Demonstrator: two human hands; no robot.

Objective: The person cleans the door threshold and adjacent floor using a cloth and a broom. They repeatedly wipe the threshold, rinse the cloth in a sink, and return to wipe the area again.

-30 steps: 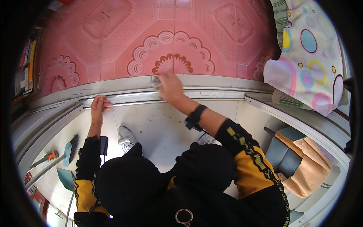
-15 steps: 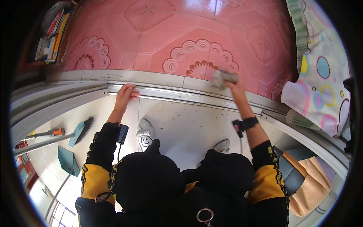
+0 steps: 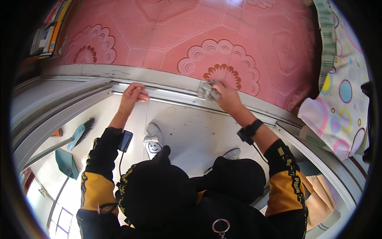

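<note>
- The right hand (image 3: 227,96) is closed around a crumpled grey cloth (image 3: 207,91), pressing it onto the metal rail (image 3: 171,95) where the rail meets the pink patterned floor (image 3: 207,36).
- The cloth lies on the rail's far edge, just left of the right hand, touching both rail and the grey sill beside it.
- The left hand (image 3: 131,95) rests on the rail well to the left of the cloth, fingers curled over its edge, holding nothing else.
- A black watch (image 3: 248,130) sits on the right wrist, below the rail.
- Below the rail, on the pale floor, two grey shoes (image 3: 153,139) show between the arms.
- A dark flat device (image 3: 125,140) with a cord hangs at the left sleeve, below the rail.
- A teal broom (image 3: 79,133) and a teal dustpan (image 3: 65,162) lie to the left, below the rail; whether the dustpan holds anything cannot be told.
- A cloth with coloured circles (image 3: 342,107) hangs at the right, past the rail's end.
- Books (image 3: 49,28) are stacked at the upper left, above the rail.
</note>
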